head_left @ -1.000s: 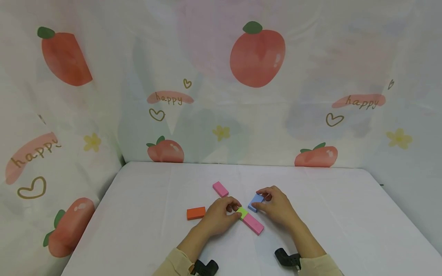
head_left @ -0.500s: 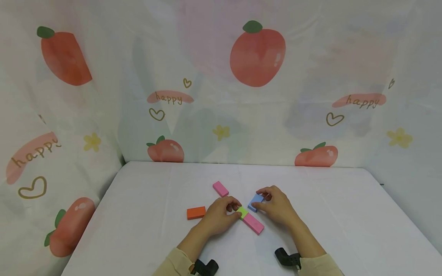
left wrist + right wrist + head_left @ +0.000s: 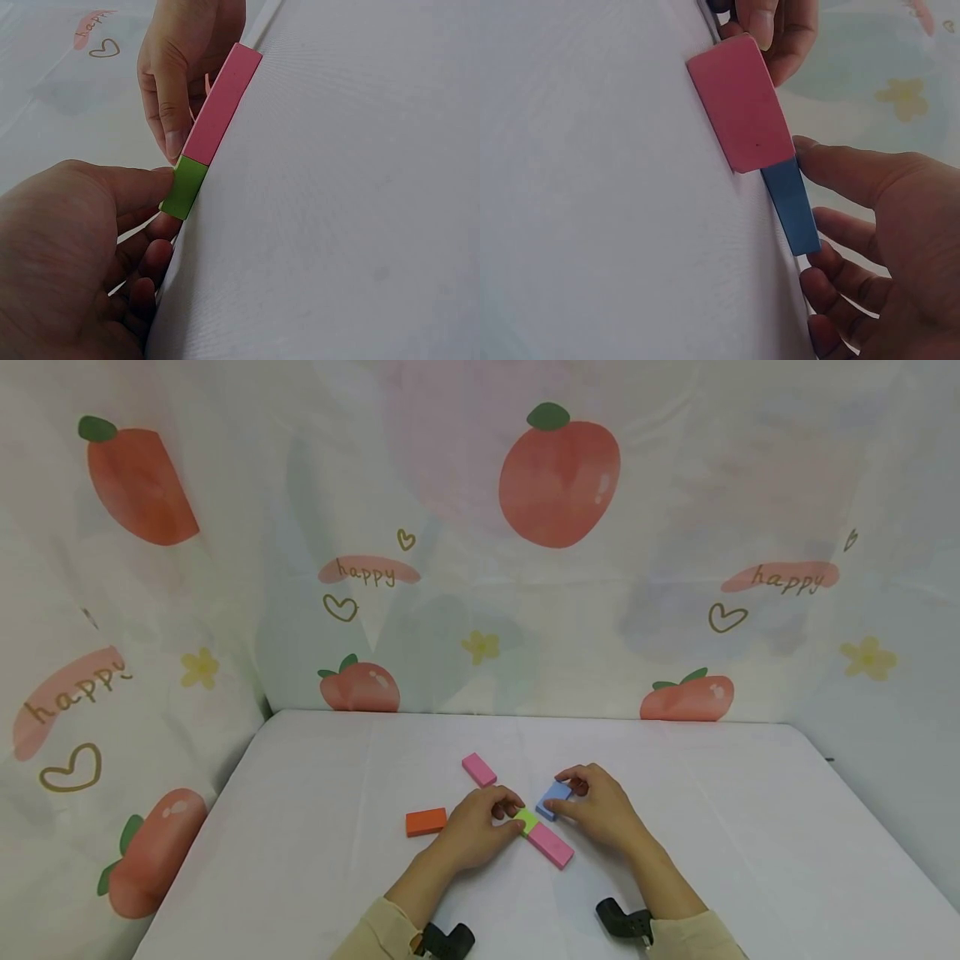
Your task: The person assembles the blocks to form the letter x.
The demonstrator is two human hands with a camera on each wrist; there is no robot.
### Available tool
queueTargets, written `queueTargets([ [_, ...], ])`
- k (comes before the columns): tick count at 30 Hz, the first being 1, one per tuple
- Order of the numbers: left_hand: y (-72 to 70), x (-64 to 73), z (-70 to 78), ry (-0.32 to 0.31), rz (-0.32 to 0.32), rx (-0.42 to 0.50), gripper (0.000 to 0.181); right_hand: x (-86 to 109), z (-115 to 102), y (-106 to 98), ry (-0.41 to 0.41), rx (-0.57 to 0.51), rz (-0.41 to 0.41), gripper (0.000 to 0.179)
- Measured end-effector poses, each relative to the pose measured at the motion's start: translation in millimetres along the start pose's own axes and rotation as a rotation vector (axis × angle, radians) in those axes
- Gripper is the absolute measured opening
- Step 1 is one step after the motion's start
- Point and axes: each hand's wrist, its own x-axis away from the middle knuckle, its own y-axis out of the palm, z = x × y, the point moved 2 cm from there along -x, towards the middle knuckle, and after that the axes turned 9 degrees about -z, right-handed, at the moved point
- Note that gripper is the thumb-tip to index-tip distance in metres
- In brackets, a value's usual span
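Observation:
My left hand (image 3: 476, 827) pinches a lime-green block (image 3: 528, 821) between thumb and fingers on the white tabletop. End to end with the green one lies a longer pink block (image 3: 551, 846), its near end pointing right and toward me. To the right, my right hand (image 3: 602, 808) grips a blue block (image 3: 552, 800), thumb on one end and fingertips at the other. A narrow gap separates blue from green. In the left wrist view the green block (image 3: 185, 187) meets the pink block (image 3: 223, 105) in one straight line. The right wrist view has the pink block (image 3: 742, 105) overlapping the blue block (image 3: 792, 206).
An orange block (image 3: 425, 822) lies left of my left hand, and another pink block (image 3: 478, 769) lies just beyond it. The table (image 3: 675, 777) has a white cloth and ends at a fruit-patterned curtain (image 3: 442, 610) behind and at the sides.
My right hand has shifted the blue block very slightly left, closer to the green one. My left hand and the other blocks have stayed put.

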Motion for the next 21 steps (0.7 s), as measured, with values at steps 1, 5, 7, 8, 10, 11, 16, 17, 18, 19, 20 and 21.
queueTargets([
  [1, 0.0, -0.1, 0.1, -0.001, 0.0, 0.0, 0.018, -0.1, 0.0, 0.2, -0.001, 0.001, -0.001, 0.046],
  [5, -0.7, 0.6, 1.1, -0.005, -0.003, 0.0, 0.018, -0.4, -0.3, 0.4, -0.002, 0.009, -0.003, 0.047],
  [7, -1.1, 1.1, 1.5, -0.004, -0.003, -0.002, 0.018, -0.4, -1.1, 0.2, 0.003, 0.008, -0.004, 0.047],
  [8, -1.3, 1.3, 1.8, -0.003, -0.003, -0.004, 0.018, -0.5, -1.3, 0.2, 0.007, 0.008, -0.004, 0.047],
  [10, -1.6, 1.5, 2.0, 0.001, -0.002, -0.005, 0.018, -0.4, -1.6, 0.1, 0.01, 0.005, -0.006, 0.047],
  [11, -1.8, 1.6, 2.0, 0.003, -0.002, -0.005, 0.018, -0.4, -1.8, 0.1, 0.01, 0.002, -0.006, 0.047],
  [16, -1.7, 1.4, 1.1, 0.008, -0.001, -0.005, 0.018, 0.0, -2.7, -0.7, -0.003, -0.004, -0.004, 0.045],
  [17, -1.5, 1.3, 0.8, 0.008, -0.001, -0.006, 0.018, 0.2, -3.1, -1.0, -0.007, -0.001, -0.004, 0.045],
  [18, -1.5, 1.1, 0.8, 0.007, 0.0, -0.006, 0.018, 0.5, -3.5, -1.3, -0.011, 0.002, -0.004, 0.044],
  [19, -1.4, 0.9, 0.8, 0.006, 0.0, -0.007, 0.018, 0.6, -3.7, -1.5, -0.014, 0.007, -0.005, 0.044],
  [20, -1.3, 0.7, 0.8, 0.005, 0.0, -0.006, 0.018, 0.6, -3.6, -1.7, -0.018, 0.012, -0.005, 0.044],
  [21, -1.4, 0.6, 0.9, 0.005, 0.0, -0.007, 0.018, 0.7, -3.7, -1.8, -0.021, 0.016, -0.006, 0.043],
])
